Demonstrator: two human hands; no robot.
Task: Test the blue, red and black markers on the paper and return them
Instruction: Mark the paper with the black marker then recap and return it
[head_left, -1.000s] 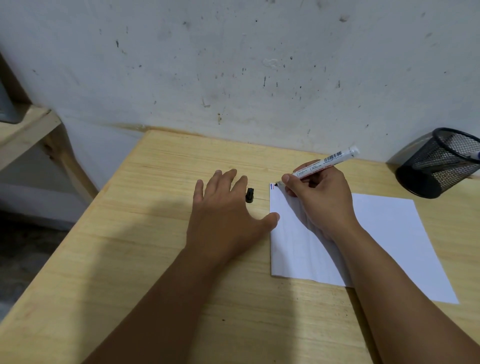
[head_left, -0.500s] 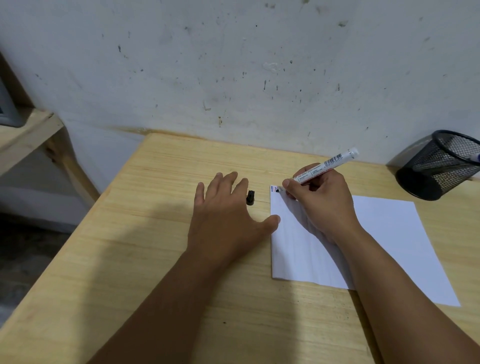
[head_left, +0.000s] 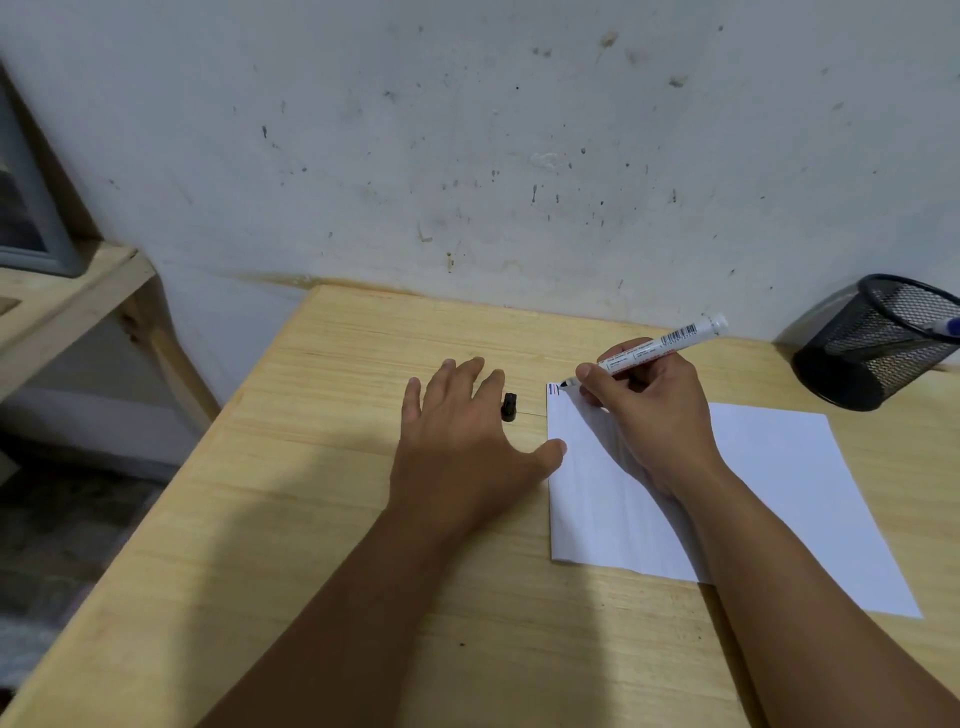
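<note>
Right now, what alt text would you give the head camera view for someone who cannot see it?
A person's right hand presses a black-tipped marker to the far left corner of a white paper on a wooden table. The left hand lies flat beside a black cap; a mesh pen cup stands far right.

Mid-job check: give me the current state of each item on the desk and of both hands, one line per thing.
Black marker: uncapped, in the right hand, tip at the paper's far left corner.
Black cap: off, lying on the desk beside the left hand's fingers.
Paper: flat, small blue and red strokes at the corner.
Left hand: open, flat on the desk, thumb at the paper's edge.
Mesh pen holder: tilted, blue-capped marker inside.
</note>
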